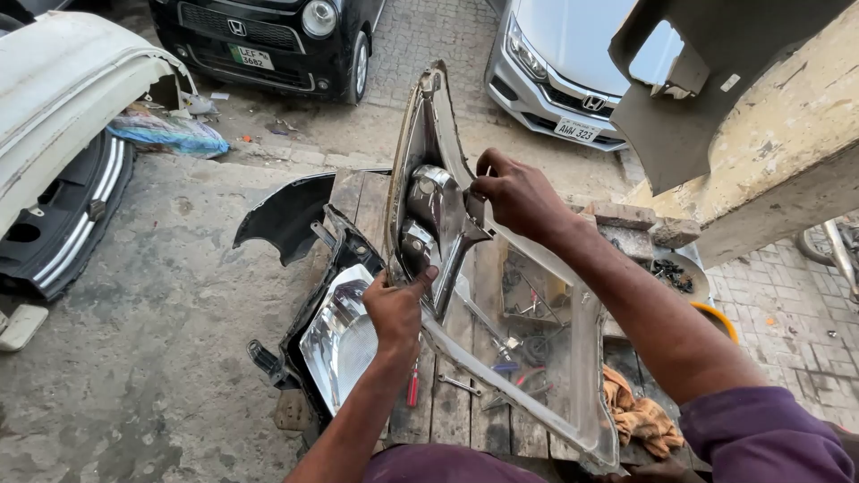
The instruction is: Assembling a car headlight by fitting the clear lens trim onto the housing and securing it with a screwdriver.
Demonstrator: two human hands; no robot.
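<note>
black car, silver car, orange rag, white bumper, red-handled screwdriver

Head view, close, steeply downward

Cluttered bench; open concrete floor left.

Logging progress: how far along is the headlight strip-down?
Done: clear lens cover is off the black housing lying on the wooden bench. In hand: left hand and right hand grip the chrome insert inside the cover. Left: insert not yet free.
</note>
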